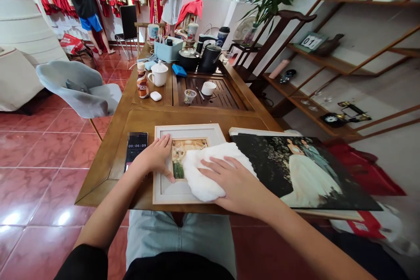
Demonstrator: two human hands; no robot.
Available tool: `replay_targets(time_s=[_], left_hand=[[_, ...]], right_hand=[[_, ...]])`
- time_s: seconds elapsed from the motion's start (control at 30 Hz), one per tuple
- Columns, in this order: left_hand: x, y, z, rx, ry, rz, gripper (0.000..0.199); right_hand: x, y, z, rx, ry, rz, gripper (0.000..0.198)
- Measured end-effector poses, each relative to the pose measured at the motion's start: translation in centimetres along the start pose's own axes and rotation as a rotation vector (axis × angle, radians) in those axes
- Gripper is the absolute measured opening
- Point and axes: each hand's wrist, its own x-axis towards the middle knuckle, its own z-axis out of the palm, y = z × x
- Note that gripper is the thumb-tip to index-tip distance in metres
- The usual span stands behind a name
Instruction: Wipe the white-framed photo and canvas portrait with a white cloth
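A light wooden picture frame (187, 127) with a pale mat lies flat at the table's near edge. Inside the mat is a small colored photo (179, 157), partly covered. My left hand (157, 155) rests on the frame's left side, fingers stretched out and thumb near the photo's lower corner. My right hand (231, 179) holds a bunched white cloth (200, 175) against the frame's right half, its fingers spread over the top. The cloth hides the right part of the photo and mat. A phone (136, 146) showing a timer lies left of the frame.
A large wedding picture (262, 162) lies right of the frame, jutting past the table edge. Farther back on the table (144, 118) are a bottle (142, 81), a lidded white cup (159, 74) and a tea tray (229, 100). Two people stand near hanging garments.
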Motion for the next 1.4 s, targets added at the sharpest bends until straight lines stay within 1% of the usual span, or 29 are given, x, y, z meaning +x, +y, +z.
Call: replay_targets(time_s=[0.1, 0.3, 0.37, 0.47, 0.63, 0.73, 0.8, 0.9, 1.07, 1.17, 1.27, 1.4], left_hand=[[-0.1, 0.1, -0.1, 0.003, -0.010, -0.008, 0.149], [-0.3, 0.5, -0.5, -0.010, -0.029, -0.019, 0.148], [-0.3, 0.6, -0.6, -0.010, -0.035, -0.023, 0.148], [-0.3, 0.6, -0.6, -0.012, -0.024, -0.017, 0.148], [-0.1, 0.2, -0.1, -0.013, -0.007, -0.004, 0.148], [0.1, -0.1, 0.2, -0.008, 0.013, 0.011, 0.148], [0.1, -0.2, 0.4, -0.002, 0.022, 0.021, 0.148], [0.1, -0.2, 0.3, 0.001, 0.022, 0.028, 0.147], [0.0, 0.1, -0.1, -0.010, -0.015, 0.003, 0.149], [0.0, 0.0, 0.0, -0.009, -0.002, 0.030, 0.149], [-0.1, -0.3, 0.0, -0.006, 0.000, 0.058, 0.148], [-0.5, -0.1, -0.1, -0.043, -0.026, 0.022, 0.153]], right_hand=[[0.3, 0.4, 0.1, -0.010, 0.002, 0.005, 0.056], [4.0, 2.9, 1.1, -0.028, 0.012, 0.083, 0.062], [4.7, 3.3, 1.2, -0.013, 0.015, 0.107, 0.064], [4.4, 2.8, 1.1, 0.012, 0.021, 0.091, 0.064], [1.5, 0.3, 0.5, 0.083, -0.024, 0.021, 0.061], [0.7, -0.3, 0.4, 0.113, -0.022, 0.010, 0.061], [1.1, 0.0, 0.6, 0.118, -0.027, 0.004, 0.061], [2.7, 1.0, 1.0, 0.094, -0.026, 0.004, 0.063], [5.3, 1.9, 1.3, 0.019, -0.032, 0.037, 0.071], [5.7, 2.0, 1.5, -0.001, -0.018, 0.027, 0.074], [5.5, 1.9, 1.9, -0.012, 0.008, 0.021, 0.073], [5.3, 1.9, 2.1, -0.021, 0.015, 0.016, 0.072]])
